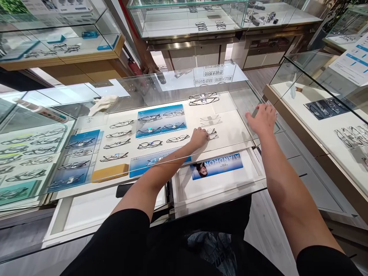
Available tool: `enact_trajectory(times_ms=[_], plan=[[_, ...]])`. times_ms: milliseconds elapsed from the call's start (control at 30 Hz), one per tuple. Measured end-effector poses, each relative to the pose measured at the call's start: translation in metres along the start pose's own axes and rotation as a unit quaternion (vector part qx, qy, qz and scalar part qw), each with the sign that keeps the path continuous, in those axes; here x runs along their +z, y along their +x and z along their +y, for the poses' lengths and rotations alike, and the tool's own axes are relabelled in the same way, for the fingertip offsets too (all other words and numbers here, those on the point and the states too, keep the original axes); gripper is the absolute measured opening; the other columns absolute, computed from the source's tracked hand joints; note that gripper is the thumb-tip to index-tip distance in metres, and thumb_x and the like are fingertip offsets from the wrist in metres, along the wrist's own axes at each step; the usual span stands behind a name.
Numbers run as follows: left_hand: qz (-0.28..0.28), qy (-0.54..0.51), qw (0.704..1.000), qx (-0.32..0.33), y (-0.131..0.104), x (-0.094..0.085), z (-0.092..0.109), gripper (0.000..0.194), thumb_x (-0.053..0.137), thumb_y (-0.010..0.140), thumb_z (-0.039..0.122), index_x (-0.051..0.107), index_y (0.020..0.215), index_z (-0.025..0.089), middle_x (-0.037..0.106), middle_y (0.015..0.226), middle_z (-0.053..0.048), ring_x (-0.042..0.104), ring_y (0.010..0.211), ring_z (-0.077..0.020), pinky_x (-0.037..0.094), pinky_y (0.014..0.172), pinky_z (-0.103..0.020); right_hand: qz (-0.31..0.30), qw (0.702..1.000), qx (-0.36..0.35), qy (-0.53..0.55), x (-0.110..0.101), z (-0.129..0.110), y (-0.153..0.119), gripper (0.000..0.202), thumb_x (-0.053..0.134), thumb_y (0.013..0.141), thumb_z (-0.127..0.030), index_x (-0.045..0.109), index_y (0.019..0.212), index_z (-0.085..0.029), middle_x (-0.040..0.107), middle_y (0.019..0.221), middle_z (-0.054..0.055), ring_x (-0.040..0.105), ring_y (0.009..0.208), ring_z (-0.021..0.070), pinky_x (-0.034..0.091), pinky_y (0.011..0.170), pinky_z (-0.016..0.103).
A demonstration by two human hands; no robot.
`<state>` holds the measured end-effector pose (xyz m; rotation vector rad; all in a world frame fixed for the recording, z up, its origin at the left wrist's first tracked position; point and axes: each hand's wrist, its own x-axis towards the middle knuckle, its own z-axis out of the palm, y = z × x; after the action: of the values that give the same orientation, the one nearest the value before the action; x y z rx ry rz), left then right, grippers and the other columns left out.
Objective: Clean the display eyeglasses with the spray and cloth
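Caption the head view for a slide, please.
Left hand at a pair of glasses inside a display case, right hand at its end.

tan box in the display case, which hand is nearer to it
Left. The left hand is at a pair of glasses, to the right of the tan box; the right hand is farther off, by the right end of the display case.

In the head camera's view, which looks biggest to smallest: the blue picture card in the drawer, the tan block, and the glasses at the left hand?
1. Blue picture card
2. Tan block
3. Glasses at the left hand, judging only the visible part
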<state>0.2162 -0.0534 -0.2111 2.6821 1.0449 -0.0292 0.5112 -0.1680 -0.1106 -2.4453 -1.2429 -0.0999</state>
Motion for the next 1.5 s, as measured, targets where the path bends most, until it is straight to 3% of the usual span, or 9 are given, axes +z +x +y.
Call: enact_trajectory(times_ms=[233, 433, 700, 933, 1067, 1200, 1500], plan=[[-0.001, 0.014, 1.0, 0.012, 0.004, -0.003, -0.008, 0.045, 0.056, 0.108, 0.052, 0.083, 0.112, 0.017, 0.08, 0.126, -0.018, 0.057, 0.126, -0.0368, 0.037, 0.106, -0.051, -0.001, 1.0, 0.009, 0.019, -0.005, -0.004, -0.004, 0.059, 0.053, 0.101, -0.065, 0.054, 0.136, -0.019, 0.052, 0.154, 0.026, 0.044, 0.144, 0.0465, 0.036, 0.121, 0.068], [-0.006, 0.041, 0.999, 0.026, 0.012, -0.008, -0.014, 0.05, 0.051, 0.109, 0.054, 0.084, 0.11, 0.017, 0.08, 0.125, -0.018, 0.056, 0.126, -0.0399, 0.037, 0.106, -0.054, -0.012, 1.0, 0.018, 0.013, -0.01, -0.008, -0.006, 0.058, 0.056, 0.1, -0.061, 0.055, 0.137, -0.017, 0.052, 0.156, 0.027, 0.044, 0.146, 0.0461, 0.036, 0.122, 0.065], [0.009, 0.064, 0.997, 0.039, 0.026, -0.001, -0.022, 0.053, 0.045, 0.11, 0.052, 0.083, 0.12, 0.015, 0.079, 0.128, -0.021, 0.055, 0.125, -0.0421, 0.036, 0.108, -0.058, -0.011, 1.0, 0.016, 0.009, -0.013, -0.012, -0.009, 0.057, 0.055, 0.1, -0.059, 0.054, 0.138, -0.017, 0.052, 0.156, 0.028, 0.043, 0.146, 0.0465, 0.036, 0.122, 0.066], [0.027, 0.062, 0.997, 0.043, 0.022, -0.003, -0.024, 0.054, 0.045, 0.11, 0.053, 0.082, 0.126, 0.017, 0.074, 0.144, -0.021, 0.053, 0.132, -0.0428, 0.037, 0.11, -0.06, -0.019, 1.0, 0.02, 0.007, -0.016, -0.014, -0.01, 0.057, 0.056, 0.1, -0.058, 0.054, 0.139, -0.017, 0.052, 0.157, 0.027, 0.044, 0.147, 0.046, 0.036, 0.122, 0.064], [0.042, 0.052, 0.995, 0.08, 0.01, -0.004, -0.024, 0.043, 0.063, 0.1, 0.053, 0.085, 0.116, 0.02, 0.06, 0.166, -0.017, 0.046, 0.146, -0.0442, 0.036, 0.116, -0.061, -0.019, 1.0, 0.019, 0.0, -0.015, -0.014, -0.009, 0.057, 0.055, 0.101, -0.058, 0.053, 0.14, -0.017, 0.052, 0.156, 0.027, 0.044, 0.146, 0.0459, 0.037, 0.121, 0.064], [0.043, 0.04, 0.995, 0.081, 0.005, 0.0, -0.027, 0.029, 0.065, 0.099, 0.041, 0.087, 0.106, 0.023, 0.062, 0.164, -0.014, 0.044, 0.151, -0.0435, 0.037, 0.117, -0.062, -0.022, 1.0, 0.02, -0.01, -0.014, -0.013, -0.009, 0.058, 0.055, 0.101, -0.059, 0.052, 0.141, -0.016, 0.051, 0.156, 0.028, 0.044, 0.146, 0.0461, 0.037, 0.121, 0.064], [0.052, 0.007, 0.996, 0.068, 0.005, 0.007, -0.026, 0.028, 0.066, 0.098, 0.041, 0.086, 0.095, 0.023, 0.066, 0.159, -0.013, 0.047, 0.148, -0.0431, 0.039, 0.116, -0.063, -0.021, 1.0, 0.022, 0.008, -0.017, -0.014, -0.01, 0.056, 0.056, 0.099, -0.058, 0.054, 0.138, -0.017, 0.052, 0.156, 0.027, 0.045, 0.146, 0.0452, 0.036, 0.122, 0.064]])
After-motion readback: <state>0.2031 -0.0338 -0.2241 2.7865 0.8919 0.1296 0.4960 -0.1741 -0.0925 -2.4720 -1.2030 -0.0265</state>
